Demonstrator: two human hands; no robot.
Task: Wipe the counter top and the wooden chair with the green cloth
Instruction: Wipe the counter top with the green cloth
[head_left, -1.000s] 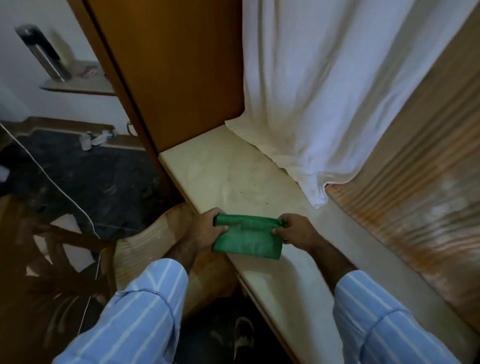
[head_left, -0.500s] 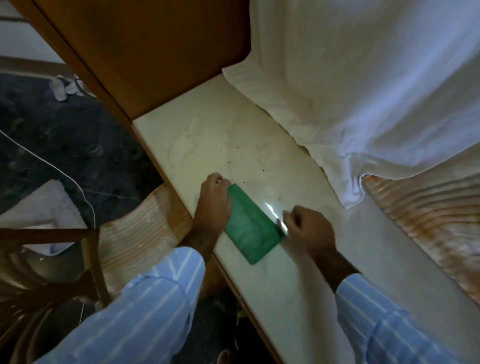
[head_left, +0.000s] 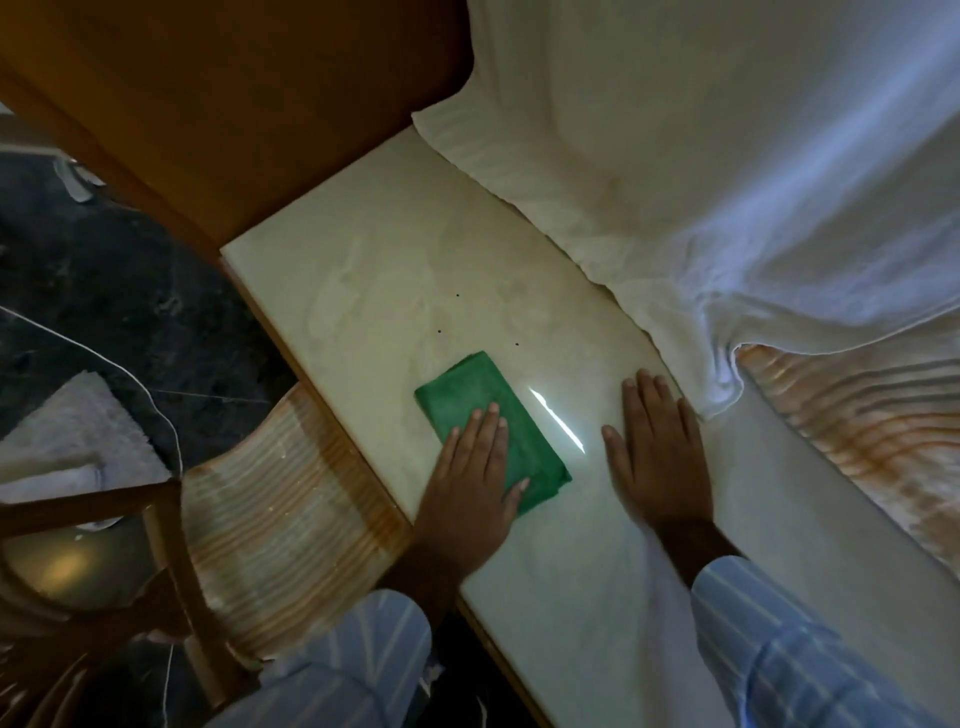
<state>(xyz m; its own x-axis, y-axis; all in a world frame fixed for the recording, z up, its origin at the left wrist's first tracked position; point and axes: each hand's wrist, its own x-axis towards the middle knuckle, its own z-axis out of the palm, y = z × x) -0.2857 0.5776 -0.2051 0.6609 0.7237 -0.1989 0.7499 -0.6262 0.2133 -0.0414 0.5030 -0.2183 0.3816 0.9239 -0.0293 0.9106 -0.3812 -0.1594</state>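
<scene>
The folded green cloth (head_left: 467, 395) lies on the pale stone counter top (head_left: 363, 270), near its front edge. My left hand (head_left: 472, 483) presses flat on the near half of the cloth, fingers spread. My right hand (head_left: 657, 457) rests flat and open on the bare counter to the right of the cloth, holding nothing. The wooden chair (head_left: 88, 508) stands at the lower left, below the counter's edge, with a curved striped back (head_left: 280, 519) close to the counter.
A white curtain (head_left: 675, 156) drapes onto the back of the counter. A brown wooden cupboard (head_left: 234, 104) closes the counter's far end. A white cable (head_left: 156, 415) and a white mat (head_left: 67, 431) lie on the dark floor at left. A bright glare streak (head_left: 556, 421) shows between my hands.
The cloth went from held up between both hands to lying on the counter. My right hand let go and moved right, and my left hand now lies flat on the cloth.
</scene>
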